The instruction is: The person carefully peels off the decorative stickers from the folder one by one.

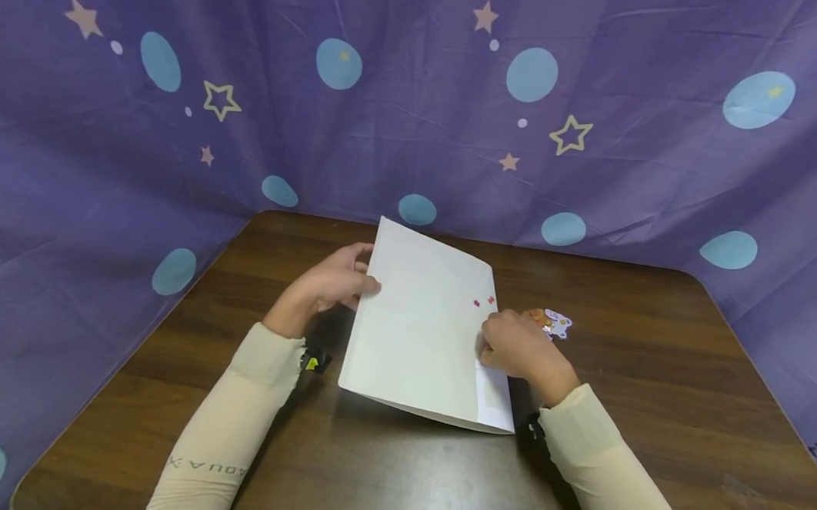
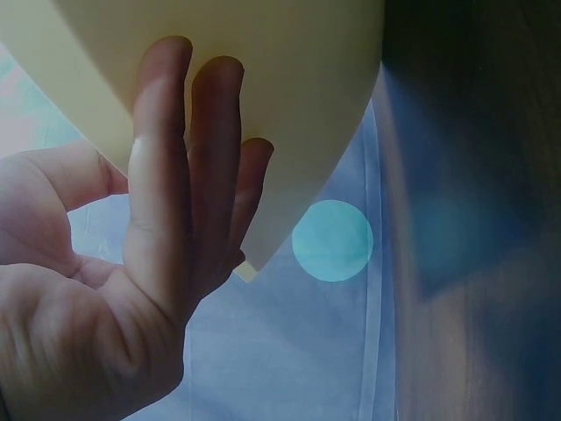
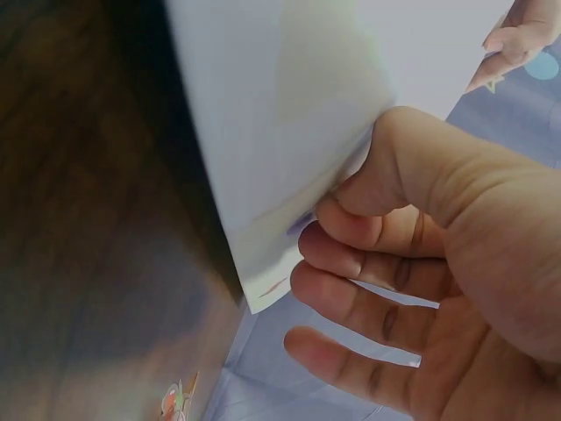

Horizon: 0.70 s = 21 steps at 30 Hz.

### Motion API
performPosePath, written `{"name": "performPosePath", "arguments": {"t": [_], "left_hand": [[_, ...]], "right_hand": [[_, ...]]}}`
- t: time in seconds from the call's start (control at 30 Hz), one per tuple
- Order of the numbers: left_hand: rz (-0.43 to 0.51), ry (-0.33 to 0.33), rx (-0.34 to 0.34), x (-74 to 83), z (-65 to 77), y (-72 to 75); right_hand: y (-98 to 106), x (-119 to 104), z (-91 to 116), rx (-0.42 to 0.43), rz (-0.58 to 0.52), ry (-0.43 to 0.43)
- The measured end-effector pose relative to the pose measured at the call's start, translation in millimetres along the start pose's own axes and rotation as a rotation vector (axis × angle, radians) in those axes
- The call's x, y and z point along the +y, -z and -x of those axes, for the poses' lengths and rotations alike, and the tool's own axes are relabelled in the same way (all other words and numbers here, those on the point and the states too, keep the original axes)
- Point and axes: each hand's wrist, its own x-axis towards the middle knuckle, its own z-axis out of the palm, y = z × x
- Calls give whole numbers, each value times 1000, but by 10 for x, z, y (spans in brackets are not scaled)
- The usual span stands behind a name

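A large white paper sheet (image 1: 419, 325) stands tilted over the table, its lower edge bowed with a second layer showing beneath. My left hand (image 1: 338, 278) holds its left edge, thumb on the near face and fingers spread behind, as the left wrist view shows. Along the right edge runs a brighter white strip (image 1: 490, 394). There my right hand (image 1: 521, 346) pinches the paper between thumb and index finger, the other fingers loosely bent. Two tiny pink stickers (image 1: 477, 303) sit just above that hand. In the right wrist view a purple mark (image 3: 300, 224) shows beside the fingertips.
Cartoon animal cutouts (image 1: 556, 324), brown and white, lie on the wooden table (image 1: 652, 375) just beyond my right hand. A purple cloth (image 1: 416, 117) with stars and blue ovals hangs behind the table and along its sides.
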Motion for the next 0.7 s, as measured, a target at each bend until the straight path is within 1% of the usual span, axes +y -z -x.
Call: {"name": "performPosePath", "arguments": {"t": [0.13,0.47,0.6,0.7], "left_hand": [[-4,1,0,0,3,4],[-7,-5,-7,-10,-14,5],[-8,-1,-4,-20,-18,8],[-10,2,0,-22,-20,9]], "right_hand": [[5,8,1,-5,-26,-2],[-14,36,23,60,-31,19],[-14,46,22,53,-33,10],[3,57,26,42,-18,-14]]}}
